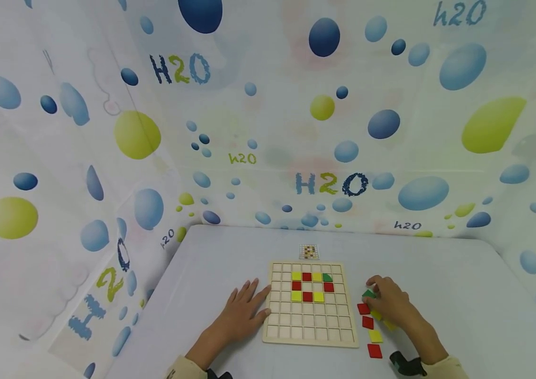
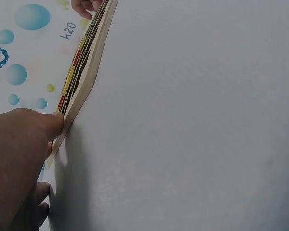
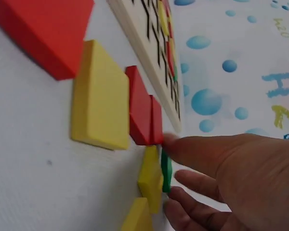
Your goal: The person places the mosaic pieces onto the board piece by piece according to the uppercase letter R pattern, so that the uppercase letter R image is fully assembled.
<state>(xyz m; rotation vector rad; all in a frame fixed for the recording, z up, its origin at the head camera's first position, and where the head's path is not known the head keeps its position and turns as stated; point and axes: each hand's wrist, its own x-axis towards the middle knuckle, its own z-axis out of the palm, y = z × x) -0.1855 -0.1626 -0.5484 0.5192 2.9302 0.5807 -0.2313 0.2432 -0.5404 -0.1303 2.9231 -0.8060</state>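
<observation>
A pale wooden grid board [image 1: 310,335] lies on the table, with red and yellow tiles forming a ring in its upper squares and a green piece with a rounded corner [image 1: 327,277] at the ring's top right. My left hand [image 1: 241,317] rests flat at the board's left side, fingers spread, thumb and index tip at its edge. To the right of the board, my right hand [image 1: 391,301] pinches a green tile [image 3: 166,171] between thumb and fingers. Loose red tiles [image 1: 367,322] and yellow tiles [image 1: 375,336] lie beneath and beside this hand.
Behind the board lies a small printed pattern card [image 1: 309,251]. The white table [image 1: 230,247] ends at a back wall [image 1: 268,116] covered with blue and green dots. A black strap [image 1: 405,363] sits at the right wrist.
</observation>
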